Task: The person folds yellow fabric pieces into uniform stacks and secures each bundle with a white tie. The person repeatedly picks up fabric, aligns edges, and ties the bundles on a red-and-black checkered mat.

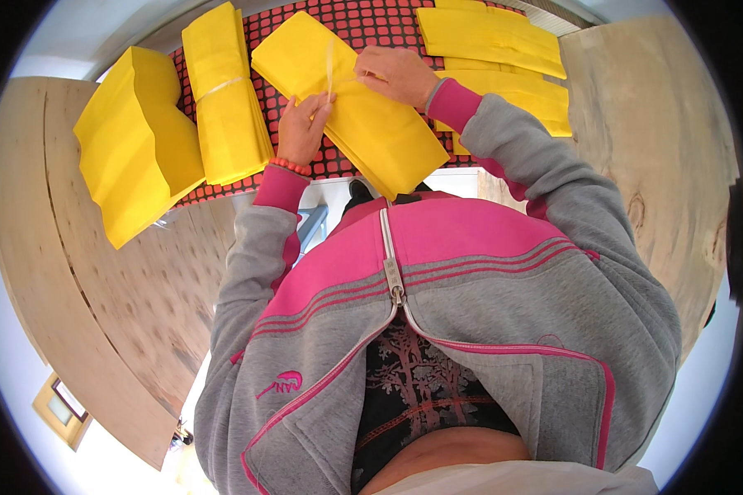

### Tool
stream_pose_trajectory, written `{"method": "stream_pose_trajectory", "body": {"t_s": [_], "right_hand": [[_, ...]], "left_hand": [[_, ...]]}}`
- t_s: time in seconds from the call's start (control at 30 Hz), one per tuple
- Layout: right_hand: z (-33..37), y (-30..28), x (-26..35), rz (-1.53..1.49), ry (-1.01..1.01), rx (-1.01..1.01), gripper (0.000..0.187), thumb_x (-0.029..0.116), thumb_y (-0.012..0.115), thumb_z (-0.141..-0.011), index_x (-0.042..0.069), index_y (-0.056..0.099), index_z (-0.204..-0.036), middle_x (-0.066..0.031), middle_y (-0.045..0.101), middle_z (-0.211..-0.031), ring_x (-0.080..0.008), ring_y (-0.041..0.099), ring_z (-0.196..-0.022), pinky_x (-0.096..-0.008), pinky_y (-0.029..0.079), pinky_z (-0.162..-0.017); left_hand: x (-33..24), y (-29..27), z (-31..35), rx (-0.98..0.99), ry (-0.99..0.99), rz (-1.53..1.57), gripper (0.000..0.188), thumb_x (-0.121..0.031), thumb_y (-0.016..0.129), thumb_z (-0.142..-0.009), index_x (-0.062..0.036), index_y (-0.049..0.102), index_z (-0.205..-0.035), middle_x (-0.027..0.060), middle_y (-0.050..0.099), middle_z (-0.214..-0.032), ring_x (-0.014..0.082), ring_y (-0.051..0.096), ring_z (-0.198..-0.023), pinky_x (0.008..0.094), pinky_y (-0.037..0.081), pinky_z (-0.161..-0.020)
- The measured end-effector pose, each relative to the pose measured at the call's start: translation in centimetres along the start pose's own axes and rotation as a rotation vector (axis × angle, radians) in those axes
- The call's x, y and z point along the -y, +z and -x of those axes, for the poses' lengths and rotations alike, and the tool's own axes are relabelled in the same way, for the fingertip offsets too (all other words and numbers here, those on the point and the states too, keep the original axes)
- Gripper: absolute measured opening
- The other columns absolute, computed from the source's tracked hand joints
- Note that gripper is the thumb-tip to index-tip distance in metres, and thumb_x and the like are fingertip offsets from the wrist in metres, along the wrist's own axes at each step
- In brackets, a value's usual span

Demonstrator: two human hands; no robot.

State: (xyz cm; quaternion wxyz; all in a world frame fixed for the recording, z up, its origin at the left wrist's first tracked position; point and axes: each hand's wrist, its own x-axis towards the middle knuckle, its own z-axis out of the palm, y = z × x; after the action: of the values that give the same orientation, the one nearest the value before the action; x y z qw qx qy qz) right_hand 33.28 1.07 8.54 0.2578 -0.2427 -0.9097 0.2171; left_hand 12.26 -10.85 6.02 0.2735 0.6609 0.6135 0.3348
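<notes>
A folded yellow cloth-like bundle (371, 124) lies slanted on the table in front of me, with a thin whitish strip (330, 62) across its upper part. My left hand (300, 132), with a red bead bracelet at the wrist, rests at the bundle's left edge, its fingertips drawn together at the strip's lower end. Over the bundle's upper right edge, my right hand (395, 74) is closed in a pinch, and a thin strand runs from the strip to its fingers. To the left stands another yellow bundle (223, 107), banded by a pale strip around its middle.
A loosely folded yellow piece (136, 140) hangs past the table's front edge at far left. Several yellow folded pieces (504, 91) lie stacked at the right. Beneath them is a red-and-black patterned cover (347, 25). Wooden boards (124, 247) and a wooden surface (652, 148) flank me.
</notes>
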Motion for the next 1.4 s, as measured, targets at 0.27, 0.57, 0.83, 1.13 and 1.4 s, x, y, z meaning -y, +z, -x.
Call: {"method": "stream_pose_trajectory", "body": {"t_s": [0.27,0.57,0.83,1.13,1.4], "right_hand": [[0.2,2.4,1.1,-0.044,0.106,-0.044,0.010,0.019,0.053,-0.088,0.009,0.053,-0.086,-0.0087,0.060,-0.080,-0.0301,0.061,-0.075,-0.0418,0.048,-0.063],[1.0,2.6,2.3,-0.124,0.207,-0.060,0.009,0.019,0.056,-0.086,0.010,0.056,-0.087,-0.0083,0.062,-0.082,-0.0302,0.062,-0.077,-0.0417,0.048,-0.065],[1.3,3.7,2.3,-0.135,0.302,-0.108,0.013,0.023,0.055,-0.086,0.012,0.060,-0.088,-0.0091,0.063,-0.084,-0.0303,0.063,-0.080,-0.0417,0.049,-0.068],[1.3,4.5,2.2,-0.074,0.325,-0.159,0.018,0.025,0.054,-0.086,0.009,0.062,-0.084,-0.0111,0.064,-0.087,-0.0316,0.064,-0.083,-0.0429,0.050,-0.070],[1.8,5.0,2.1,-0.071,0.305,-0.167,0.017,0.023,0.054,-0.087,0.009,0.060,-0.080,-0.0109,0.063,-0.085,-0.0310,0.064,-0.080,-0.0424,0.050,-0.066]], "left_hand": [[-2.5,-1.1,-1.5,0.006,-0.027,-0.238,0.019,-0.025,0.056,-0.089,-0.0070,0.063,-0.087,0.0113,0.065,-0.079,0.0329,0.063,-0.076,0.0427,0.048,-0.069],[-2.4,1.3,-3.0,-0.043,-0.326,0.300,0.016,-0.017,0.057,-0.091,-0.0023,0.064,-0.088,0.0050,0.066,-0.072,0.0131,0.060,-0.058,0.0259,0.047,-0.054],[-1.5,3.0,-3.3,-0.040,-0.338,0.399,0.017,-0.015,0.055,-0.093,-0.0007,0.064,-0.090,0.0032,0.062,-0.070,0.0095,0.059,-0.058,0.0221,0.048,-0.054],[-1.9,2.4,-3.3,0.057,-0.250,0.370,0.029,-0.023,0.050,-0.097,0.0003,0.062,-0.084,0.0027,0.060,-0.069,0.0089,0.055,-0.059,0.0229,0.044,-0.055],[-0.7,2.6,-3.6,0.072,-0.334,0.560,0.026,-0.019,0.051,-0.097,0.0010,0.060,-0.082,0.0025,0.057,-0.070,0.0084,0.053,-0.057,0.0219,0.042,-0.052]]}}
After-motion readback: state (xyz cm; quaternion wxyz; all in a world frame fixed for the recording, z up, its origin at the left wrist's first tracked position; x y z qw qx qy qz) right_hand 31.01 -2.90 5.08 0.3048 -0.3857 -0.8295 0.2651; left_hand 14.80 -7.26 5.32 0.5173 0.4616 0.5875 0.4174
